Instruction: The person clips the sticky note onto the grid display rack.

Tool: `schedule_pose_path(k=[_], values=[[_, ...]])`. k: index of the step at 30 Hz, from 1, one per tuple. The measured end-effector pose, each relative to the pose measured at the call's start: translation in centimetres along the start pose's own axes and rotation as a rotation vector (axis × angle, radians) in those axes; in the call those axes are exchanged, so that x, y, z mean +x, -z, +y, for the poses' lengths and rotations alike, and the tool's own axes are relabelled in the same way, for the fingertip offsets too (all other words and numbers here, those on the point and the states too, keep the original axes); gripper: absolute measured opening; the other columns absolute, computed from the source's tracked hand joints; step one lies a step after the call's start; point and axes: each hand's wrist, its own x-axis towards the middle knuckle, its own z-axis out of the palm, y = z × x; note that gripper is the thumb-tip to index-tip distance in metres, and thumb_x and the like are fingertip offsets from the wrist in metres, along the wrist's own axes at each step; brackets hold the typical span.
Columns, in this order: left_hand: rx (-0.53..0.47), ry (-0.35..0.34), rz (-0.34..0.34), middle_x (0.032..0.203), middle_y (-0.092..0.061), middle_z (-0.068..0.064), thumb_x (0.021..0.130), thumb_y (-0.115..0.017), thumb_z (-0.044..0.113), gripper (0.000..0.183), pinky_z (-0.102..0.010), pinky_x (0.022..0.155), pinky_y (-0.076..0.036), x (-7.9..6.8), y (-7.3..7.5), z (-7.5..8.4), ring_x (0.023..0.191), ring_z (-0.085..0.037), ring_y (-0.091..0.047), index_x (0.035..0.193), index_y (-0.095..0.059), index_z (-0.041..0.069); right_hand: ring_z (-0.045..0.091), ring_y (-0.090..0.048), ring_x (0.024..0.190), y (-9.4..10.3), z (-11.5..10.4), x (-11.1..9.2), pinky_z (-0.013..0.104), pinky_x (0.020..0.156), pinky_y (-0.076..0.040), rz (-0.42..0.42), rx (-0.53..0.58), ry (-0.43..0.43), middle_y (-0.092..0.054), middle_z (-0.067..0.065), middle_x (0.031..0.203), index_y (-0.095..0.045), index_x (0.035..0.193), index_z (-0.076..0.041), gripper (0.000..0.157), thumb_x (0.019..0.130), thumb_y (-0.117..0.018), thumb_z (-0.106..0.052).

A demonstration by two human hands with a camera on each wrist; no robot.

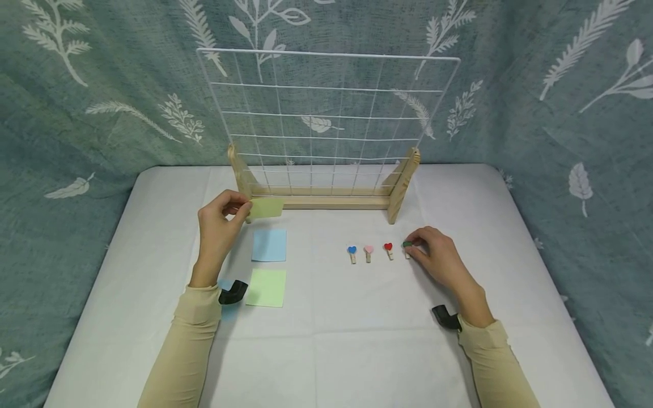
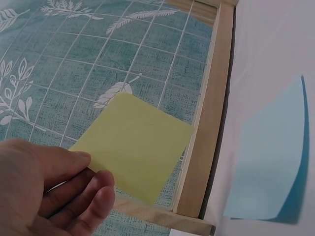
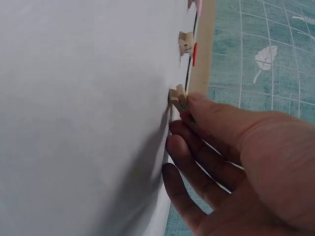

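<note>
By the left end of the wire rack (image 1: 336, 203), the left hand (image 1: 216, 231) pinches a yellow-green note (image 1: 267, 208). Well rightward, the right hand (image 1: 440, 258) pinches a green-topped clip (image 1: 407, 244), tail away from the rack.

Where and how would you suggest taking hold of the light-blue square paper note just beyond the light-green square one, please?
I'd pinch the light-blue square paper note by its near edge, coming in low from the near side. In the left wrist view, that edge curls up with shadow beneath, which should leave room to slip under.
</note>
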Motion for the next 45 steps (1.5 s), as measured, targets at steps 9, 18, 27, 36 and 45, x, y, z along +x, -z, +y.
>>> schedule_pose_path(k=[9,18,27,36,45], values=[[-0.002,-0.005,-0.006,0.088,-0.077,-0.012,0.093,-0.079,0.003,0.005,-0.012,0.071,-0.050,0.3,-0.1,-0.2,0.074,-0.009,-0.067,0.097,-0.076,0.002,0.023,-0.074,0.087,0.2,-0.9,0.4,0.048,0.084,-0.059,0.004,0.084,-0.019,-0.076,0.006,0.093,-0.070,0.100,-0.008,0.015,0.091,-0.082,-0.005],[-0.043,-0.005,0.004,0.087,-0.077,-0.013,0.093,-0.079,0.003,0.004,-0.012,0.070,-0.050,0.3,-0.3,-0.2,0.076,-0.014,-0.068,0.095,-0.076,0.001,0.022,-0.076,0.088,0.9,-2.5,0.6,0.039,0.076,-0.054,0.061,0.162,0.056,-0.080,0.001,0.097,-0.079,0.110,-0.013,0.018,0.093,-0.082,-0.010],[-0.043,-0.015,0.015,0.088,-0.077,-0.013,0.093,-0.079,0.002,0.005,-0.013,0.070,-0.050,0.5,-0.5,0.1,0.078,-0.017,-0.068,0.096,-0.076,0.000,0.018,-0.073,0.089,0.7,-4.4,1.4,0.037,0.078,-0.055,0.054,0.171,0.090,-0.078,-0.002,0.097,-0.078,0.108,-0.014,0.017,0.092,-0.082,-0.008],[-0.046,0.000,0.016,0.089,-0.077,-0.015,0.093,-0.078,0.005,0.006,-0.012,0.069,-0.050,0.9,-0.9,0.2,0.077,-0.016,-0.068,0.095,-0.075,-0.001,0.012,-0.070,0.084,-0.1,-6.0,2.8,0.038,0.078,-0.060,0.105,0.197,0.129,-0.077,-0.002,0.097,-0.078,0.107,-0.012,0.019,0.090,-0.083,-0.007],[-0.027,0.009,0.031,0.087,-0.076,-0.015,0.094,-0.078,0.006,0.007,-0.015,0.069,-0.049,1.0,-1.4,0.3,0.076,-0.023,-0.068,0.095,-0.076,0.000,0.017,-0.074,0.089,-0.8,-8.4,4.5,0.035,0.077,-0.061,0.088,0.242,0.175,-0.078,0.001,0.100,-0.077,0.109,-0.010,0.019,0.091,-0.082,-0.007]])
